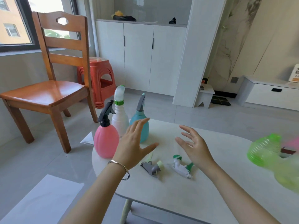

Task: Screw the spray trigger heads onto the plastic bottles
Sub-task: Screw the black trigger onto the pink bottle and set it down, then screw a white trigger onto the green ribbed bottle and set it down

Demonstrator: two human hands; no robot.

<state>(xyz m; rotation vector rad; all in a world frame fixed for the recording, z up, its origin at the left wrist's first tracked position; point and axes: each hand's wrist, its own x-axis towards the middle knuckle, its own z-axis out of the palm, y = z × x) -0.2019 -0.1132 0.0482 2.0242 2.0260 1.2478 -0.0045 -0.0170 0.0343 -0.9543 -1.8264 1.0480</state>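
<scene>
We are looking down across a room; a white cabinet (139,54) is standing along the far wall. A wooden chair (53,94) is sitting at far left, with a red stool (100,75) behind it.

A white table (178,199) is filling the near field and is carrying all the task items.

Three bottles are standing upright in a tight cluster at the table's far left corner:
- pink bottle (105,143), nearest the edge, wearing a black trigger head
- white bottle (119,122) behind it, wearing a white head on a green collar
- teal bottle (137,117) to the right, wearing a grey head

We cannot tell what any of them is holding inside: the walls are giving nothing away.

A green bottle (265,151), ribbed and see-through, is showing blurred at the right edge, well apart from the cluster. We cannot tell whether it is capped.

The left hand (135,146) is hovering in front of the teal bottle, fingers straight and spread, gripping nothing. The right hand (195,146) is hovering mid-table, fingers loose and fanned, also gripping nothing.

Two loose heads are lying on their sides on the tabletop between the wrists: a grey trigger head (151,168) with a pale green collar, and just right of it a white trigger head (181,167) with green parts.

A thin bracelet (118,164) is circling the left wrist
</scene>
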